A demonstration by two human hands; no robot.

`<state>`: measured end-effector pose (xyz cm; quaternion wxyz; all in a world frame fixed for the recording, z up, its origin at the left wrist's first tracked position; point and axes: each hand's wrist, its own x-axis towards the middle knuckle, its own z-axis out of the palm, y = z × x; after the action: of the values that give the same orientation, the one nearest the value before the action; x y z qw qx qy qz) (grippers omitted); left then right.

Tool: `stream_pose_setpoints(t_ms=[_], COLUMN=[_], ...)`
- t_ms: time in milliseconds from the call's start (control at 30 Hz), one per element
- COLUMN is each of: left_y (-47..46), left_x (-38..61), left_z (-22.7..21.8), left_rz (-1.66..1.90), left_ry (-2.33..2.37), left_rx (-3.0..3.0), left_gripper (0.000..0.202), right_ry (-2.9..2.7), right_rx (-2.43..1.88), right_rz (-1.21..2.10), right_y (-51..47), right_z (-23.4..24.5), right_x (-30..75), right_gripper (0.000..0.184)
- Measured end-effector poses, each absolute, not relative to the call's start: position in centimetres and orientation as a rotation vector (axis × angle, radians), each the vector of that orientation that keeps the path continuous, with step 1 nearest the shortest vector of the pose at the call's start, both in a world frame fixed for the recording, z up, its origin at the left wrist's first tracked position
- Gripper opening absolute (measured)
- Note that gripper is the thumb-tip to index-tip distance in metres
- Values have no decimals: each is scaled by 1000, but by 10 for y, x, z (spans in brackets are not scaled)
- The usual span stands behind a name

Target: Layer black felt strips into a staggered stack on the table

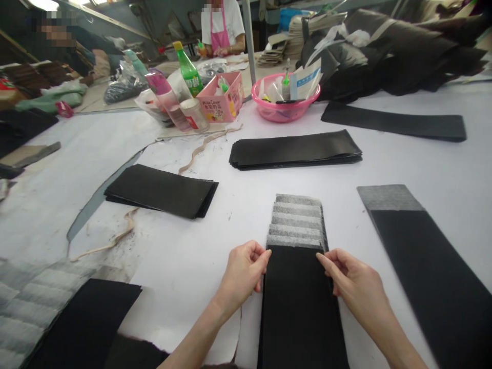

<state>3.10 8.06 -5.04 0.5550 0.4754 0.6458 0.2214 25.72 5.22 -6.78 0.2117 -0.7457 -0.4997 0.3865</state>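
In front of me a long black strip [300,307] lies on a stack whose far ends show as stepped grey fuzzy bands [296,220]. My left hand [246,266] pinches the strip's far left corner between thumb and forefinger. At the far right corner, my right hand [349,271] holds the same strip in a like pinch. Both hands rest close to the stack's sides. To the right lies another black strip with a grey end [418,256]. What lies beneath the top strip is mostly hidden.
Black piece stacks lie at left [161,192] and centre [295,148]. More grey-banded black pieces [84,318] sit lower left. Behind stand a pink basin [286,110], a pink box [225,102] and a green bottle [188,72]. A person in a pink apron [221,31] works beyond.
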Motion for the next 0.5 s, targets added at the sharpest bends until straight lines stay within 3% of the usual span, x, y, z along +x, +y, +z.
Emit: stream_pose_setpoints(t_ms=[500], left_y=[80], left_x=[34], left_z=[-53], left_rz=[549], left_ry=[1556], left_rx=[1097], left_gripper=[32], right_ry=[-1472], right_rx=[-2162], right_rz=[979], right_y=[56], right_z=[-68], right_x=[256], right_gripper=[41])
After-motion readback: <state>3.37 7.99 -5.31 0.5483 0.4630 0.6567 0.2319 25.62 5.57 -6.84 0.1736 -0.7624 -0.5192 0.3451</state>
